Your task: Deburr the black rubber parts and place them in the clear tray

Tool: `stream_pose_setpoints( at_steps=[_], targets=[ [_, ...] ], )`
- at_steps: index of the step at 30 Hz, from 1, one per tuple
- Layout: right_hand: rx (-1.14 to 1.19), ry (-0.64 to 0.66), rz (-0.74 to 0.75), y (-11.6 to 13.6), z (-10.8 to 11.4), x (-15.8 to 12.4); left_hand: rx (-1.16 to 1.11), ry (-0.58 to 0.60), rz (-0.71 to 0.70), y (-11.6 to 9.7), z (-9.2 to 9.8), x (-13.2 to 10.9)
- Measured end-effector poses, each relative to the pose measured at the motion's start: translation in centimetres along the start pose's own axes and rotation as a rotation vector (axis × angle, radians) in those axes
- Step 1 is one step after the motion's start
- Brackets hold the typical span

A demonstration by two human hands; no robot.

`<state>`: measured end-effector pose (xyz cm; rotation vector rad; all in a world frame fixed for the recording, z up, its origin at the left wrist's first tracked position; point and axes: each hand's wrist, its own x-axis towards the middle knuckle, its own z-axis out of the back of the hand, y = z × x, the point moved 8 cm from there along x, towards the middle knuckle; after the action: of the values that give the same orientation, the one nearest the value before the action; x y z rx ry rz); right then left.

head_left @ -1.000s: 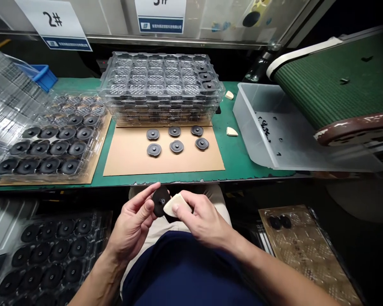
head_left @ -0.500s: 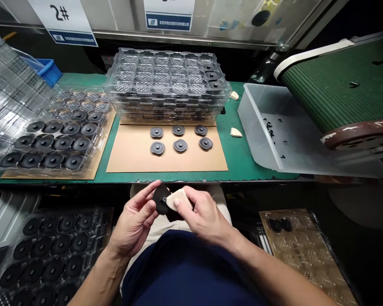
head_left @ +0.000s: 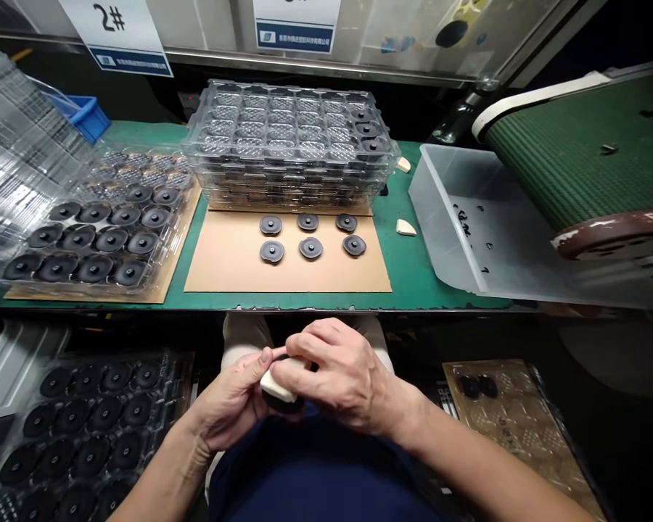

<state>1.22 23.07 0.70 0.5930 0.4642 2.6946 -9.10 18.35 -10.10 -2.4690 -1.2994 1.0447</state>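
Note:
Over my lap, my left hand [head_left: 233, 399] grips a black round disc [head_left: 281, 403] from its left side, thumb along the upper edge. My right hand [head_left: 345, 373] holds a cream wedge-shaped block [head_left: 276, 383], perhaps a sponge, pressed over the face of that disc. The block and my fingers cover most of the disc, including its middle. Beyond my hands, several similar black discs [head_left: 310, 248], each with a small central stub, lie in two rows on a cardboard sheet [head_left: 223, 268].
A stack of clear trays [head_left: 288, 177] stands behind the cardboard. Left is a partly filled clear tray [head_left: 160, 250]; lower left, another tray of discs [head_left: 106, 412]. A translucent bin [head_left: 457, 246] sits right, below a green conveyor [head_left: 571, 159]. Two cream wedges [head_left: 405, 228] lie beside it.
My right hand has moved left and turned over, bringing the wedge across the disc. My left thumb has closed onto the disc's edge. The view has shifted slightly.

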Motion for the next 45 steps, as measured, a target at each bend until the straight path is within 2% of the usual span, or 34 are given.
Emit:
stream_pose_setpoints(
  at_steps=[2, 5, 7, 11, 14, 16, 24, 30, 34, 37, 40, 42, 45],
  targets=[
    [0.05, -0.041, -0.243, -1.7, 0.0, -0.1, -0.036, -0.075, -0.14, -1.1, 0.5, 0.0],
    [0.36, 0.033, -0.657, -3.9, -2.0, -1.2, 0.011, -0.166, -0.338, -2.6, 1.1, -0.1],
    [0.54, 0.068, -0.753, -3.6, -3.0, -1.2, 0.082, -0.18, -0.411, -3.0, 1.0, -0.1],
    [0.495, -0.111, -0.68, -2.4, -1.1, 0.0, 0.187, -0.202, -0.597, -4.1, 0.2, -0.9],
    [0.35, -0.102, -0.583, -1.5, -0.3, 0.4, 0.174, -0.25, -0.683, -5.1, 0.0, -1.7],
    [0.226, -0.081, -0.561, -1.6, -0.1, 0.3, 0.148, -0.277, -0.684, -5.4, 0.1, -2.1],
    [-0.069, -0.023, -0.395, -1.8, 0.4, 0.8, 0.158, -0.196, -0.432, -4.2, 0.6, -1.7],
    [-0.044, 0.029, -0.274, -0.6, -0.1, 0.5, 0.124, -0.113, -0.226, -2.5, 1.5, -1.2],
    [-0.019, 0.075, -0.209, -0.2, -0.7, 0.5, 0.097, -0.046, -0.148, -1.2, 1.4, -0.7],
    [-0.017, 0.132, -0.108, 0.1, -1.0, 0.7, 0.053, -0.002, -0.088, 0.0, 1.0, -0.4],
    [-0.017, 0.132, 0.024, 0.7, -1.0, 0.8, 0.008, 0.018, -0.011, 0.9, 0.7, -0.2],
    [-0.026, 0.072, -0.04, 0.1, -0.8, 0.8, -0.02, -0.001, -0.048, 0.4, 0.7, -0.1],
    [0.068, 0.012, -0.421, -2.7, -1.2, -0.2, 0.004, -0.09, -0.249, -1.4, 1.2, 0.0]
  ],
)
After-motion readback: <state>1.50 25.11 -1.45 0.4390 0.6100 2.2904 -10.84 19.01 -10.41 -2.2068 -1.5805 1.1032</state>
